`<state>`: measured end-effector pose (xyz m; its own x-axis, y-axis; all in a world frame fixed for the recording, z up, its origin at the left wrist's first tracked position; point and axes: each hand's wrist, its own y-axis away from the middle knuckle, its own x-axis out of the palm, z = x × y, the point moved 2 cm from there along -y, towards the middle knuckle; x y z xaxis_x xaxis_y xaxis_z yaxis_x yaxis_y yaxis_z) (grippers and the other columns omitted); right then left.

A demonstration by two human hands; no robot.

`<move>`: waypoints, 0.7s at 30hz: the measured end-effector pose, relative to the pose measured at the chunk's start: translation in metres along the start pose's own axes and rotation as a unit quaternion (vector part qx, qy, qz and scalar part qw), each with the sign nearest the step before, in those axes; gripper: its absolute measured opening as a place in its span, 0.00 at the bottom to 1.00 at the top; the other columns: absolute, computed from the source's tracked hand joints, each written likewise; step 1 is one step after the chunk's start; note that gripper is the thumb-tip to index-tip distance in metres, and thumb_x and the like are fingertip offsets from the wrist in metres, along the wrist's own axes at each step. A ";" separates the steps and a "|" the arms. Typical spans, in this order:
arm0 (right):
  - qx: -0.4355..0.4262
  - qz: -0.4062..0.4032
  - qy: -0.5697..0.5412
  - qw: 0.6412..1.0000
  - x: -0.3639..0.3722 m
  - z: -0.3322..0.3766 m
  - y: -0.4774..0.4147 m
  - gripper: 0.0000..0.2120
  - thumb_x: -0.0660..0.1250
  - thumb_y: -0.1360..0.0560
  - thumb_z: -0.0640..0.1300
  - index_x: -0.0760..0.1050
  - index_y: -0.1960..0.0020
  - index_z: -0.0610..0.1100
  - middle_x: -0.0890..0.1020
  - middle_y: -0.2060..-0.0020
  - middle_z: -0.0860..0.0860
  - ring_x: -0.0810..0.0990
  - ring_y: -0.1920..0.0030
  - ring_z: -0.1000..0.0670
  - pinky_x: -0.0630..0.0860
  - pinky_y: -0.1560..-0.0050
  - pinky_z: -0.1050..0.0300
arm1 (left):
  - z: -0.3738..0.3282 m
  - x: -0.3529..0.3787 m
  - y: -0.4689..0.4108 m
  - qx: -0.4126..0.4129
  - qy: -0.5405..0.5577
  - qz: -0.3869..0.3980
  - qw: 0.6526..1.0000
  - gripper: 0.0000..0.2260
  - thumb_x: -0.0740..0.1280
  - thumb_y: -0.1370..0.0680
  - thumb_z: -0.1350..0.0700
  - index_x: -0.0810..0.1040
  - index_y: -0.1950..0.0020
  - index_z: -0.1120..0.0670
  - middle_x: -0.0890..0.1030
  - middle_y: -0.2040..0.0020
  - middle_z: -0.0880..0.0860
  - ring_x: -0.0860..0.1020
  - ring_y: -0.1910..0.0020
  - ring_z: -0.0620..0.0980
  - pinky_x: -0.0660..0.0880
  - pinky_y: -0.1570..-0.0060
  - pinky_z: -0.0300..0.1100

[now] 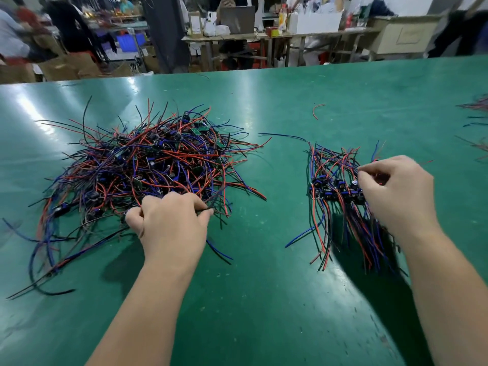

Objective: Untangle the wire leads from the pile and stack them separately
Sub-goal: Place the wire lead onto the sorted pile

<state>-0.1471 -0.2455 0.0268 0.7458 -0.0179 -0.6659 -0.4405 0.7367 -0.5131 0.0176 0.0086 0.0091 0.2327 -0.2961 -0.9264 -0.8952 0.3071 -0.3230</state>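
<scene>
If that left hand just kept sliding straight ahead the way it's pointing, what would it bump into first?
The tangled pile of wire leads. The left hand points away into its near edge, fingers curled on a few leads, so it would probably plough in almost at once.

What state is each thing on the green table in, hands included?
Tangled pile of red, blue and black wire leads: knotted heap, left.
Sorted stack of leads: aligned side by side, right.
Left hand: grips wires at the pile's near edge.
Right hand: fingers curled over the stack; grip unclear.
Short red wire: loose, alone.
</scene>
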 end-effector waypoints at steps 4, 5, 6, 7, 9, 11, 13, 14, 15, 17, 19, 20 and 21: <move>-0.041 0.016 -0.017 0.999 0.010 0.023 0.015 0.07 0.70 0.29 0.38 0.84 0.53 0.43 0.78 0.51 0.43 0.75 0.47 0.44 0.69 0.43 0.55 | -0.007 -0.011 0.005 0.016 0.112 -0.125 0.986 0.04 0.71 0.28 0.44 0.84 0.57 0.42 0.78 0.42 0.49 0.69 0.44 0.58 0.55 0.47 0.49; -0.054 0.020 -0.028 0.998 0.011 0.027 0.018 0.07 0.70 0.29 0.38 0.84 0.53 0.43 0.77 0.51 0.44 0.75 0.47 0.45 0.69 0.42 0.55 | -0.007 -0.013 0.006 0.026 0.130 -0.149 0.980 0.04 0.72 0.28 0.44 0.84 0.56 0.42 0.78 0.43 0.49 0.70 0.45 0.57 0.56 0.48 0.49; -0.066 0.027 -0.048 0.996 0.012 0.032 0.021 0.07 0.70 0.29 0.37 0.84 0.53 0.43 0.78 0.52 0.45 0.76 0.50 0.48 0.69 0.44 0.60 | -0.007 -0.014 0.006 0.042 0.151 -0.165 0.974 0.05 0.71 0.27 0.45 0.84 0.55 0.43 0.80 0.47 0.48 0.72 0.48 0.57 0.58 0.49 0.49; -0.073 0.042 -0.077 0.993 0.013 0.036 0.024 0.07 0.70 0.29 0.36 0.84 0.54 0.43 0.79 0.55 0.47 0.76 0.53 0.53 0.68 0.49 0.67 | -0.008 -0.016 0.006 0.068 0.182 -0.174 0.965 0.06 0.71 0.27 0.45 0.85 0.54 0.45 0.83 0.52 0.49 0.75 0.52 0.56 0.61 0.50 0.47; -0.068 0.126 -0.155 0.977 0.017 0.046 0.030 0.08 0.70 0.28 0.36 0.84 0.54 0.47 0.80 0.61 0.54 0.76 0.62 0.61 0.67 0.58 0.73 | -0.012 -0.019 0.007 0.149 0.270 -0.184 0.933 0.08 0.71 0.26 0.49 0.85 0.53 0.51 0.85 0.59 0.50 0.80 0.61 0.53 0.73 0.53 0.50; -0.067 0.262 -0.240 0.932 0.025 0.058 0.042 0.12 0.71 0.29 0.36 0.82 0.50 0.51 0.82 0.62 0.56 0.76 0.67 0.61 0.70 0.60 0.69 | -0.021 -0.020 0.015 0.229 0.326 -0.197 0.896 0.07 0.72 0.27 0.52 0.86 0.54 0.54 0.85 0.60 0.50 0.82 0.64 0.48 0.76 0.60 0.50; -0.060 0.399 -0.330 0.854 0.032 0.071 0.057 0.17 0.74 0.30 0.36 0.79 0.45 0.50 0.81 0.59 0.53 0.75 0.65 0.54 0.72 0.62 0.62 | -0.035 -0.020 0.029 0.286 0.369 -0.188 0.864 0.06 0.72 0.27 0.52 0.85 0.54 0.53 0.85 0.59 0.47 0.81 0.63 0.43 0.75 0.61 0.47; -0.061 0.446 -0.371 0.813 0.034 0.076 0.064 0.16 0.74 0.31 0.35 0.78 0.46 0.46 0.80 0.59 0.50 0.74 0.63 0.52 0.72 0.61 0.59 | -0.041 -0.019 0.036 0.303 0.398 -0.164 0.850 0.06 0.71 0.27 0.52 0.85 0.54 0.51 0.85 0.58 0.45 0.80 0.63 0.41 0.75 0.60 0.46; -0.070 0.470 -0.403 0.782 0.037 0.079 0.070 0.12 0.74 0.32 0.34 0.78 0.50 0.42 0.79 0.59 0.48 0.73 0.61 0.51 0.71 0.60 0.57 | -0.046 -0.019 0.042 0.313 0.431 -0.133 0.836 0.06 0.71 0.27 0.51 0.84 0.53 0.50 0.84 0.56 0.43 0.79 0.62 0.38 0.74 0.60 0.44; -0.087 0.468 -0.415 0.775 0.040 0.082 0.074 0.04 0.69 0.31 0.29 0.78 0.57 0.34 0.77 0.63 0.45 0.72 0.60 0.53 0.71 0.60 0.58 | -0.054 -0.017 0.051 0.305 0.490 -0.063 0.815 0.09 0.70 0.27 0.50 0.81 0.47 0.47 0.83 0.53 0.38 0.79 0.62 0.38 0.75 0.59 0.43; -0.048 0.437 -0.452 0.776 0.040 0.082 0.072 0.01 0.69 0.30 0.27 0.78 0.60 0.29 0.78 0.66 0.44 0.75 0.64 0.53 0.73 0.62 0.60 | -0.055 -0.017 0.051 0.266 0.558 0.001 0.786 0.07 0.69 0.25 0.50 0.82 0.49 0.48 0.84 0.57 0.40 0.81 0.62 0.42 0.78 0.61 0.42; -0.010 0.419 -0.487 0.766 0.037 0.082 0.070 0.01 0.70 0.32 0.28 0.79 0.61 0.30 0.79 0.68 0.44 0.77 0.67 0.53 0.75 0.64 0.61 | -0.054 -0.018 0.049 0.242 0.583 0.007 0.775 0.07 0.67 0.24 0.50 0.84 0.53 0.50 0.84 0.58 0.42 0.82 0.62 0.43 0.79 0.61 0.41; 0.028 0.403 -0.519 0.753 0.035 0.080 0.066 0.02 0.71 0.34 0.31 0.80 0.62 0.34 0.81 0.69 0.44 0.79 0.69 0.53 0.75 0.66 0.63 | -0.052 -0.019 0.046 0.215 0.597 -0.006 0.773 0.08 0.65 0.23 0.50 0.83 0.55 0.50 0.84 0.59 0.44 0.82 0.61 0.43 0.79 0.59 0.38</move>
<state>-0.1103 -0.1431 0.0133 0.2500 0.9670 0.0485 -0.9590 0.2542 -0.1254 -0.0476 -0.0184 0.0217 -0.5075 -0.8455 -0.1662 -0.6265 0.4945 -0.6025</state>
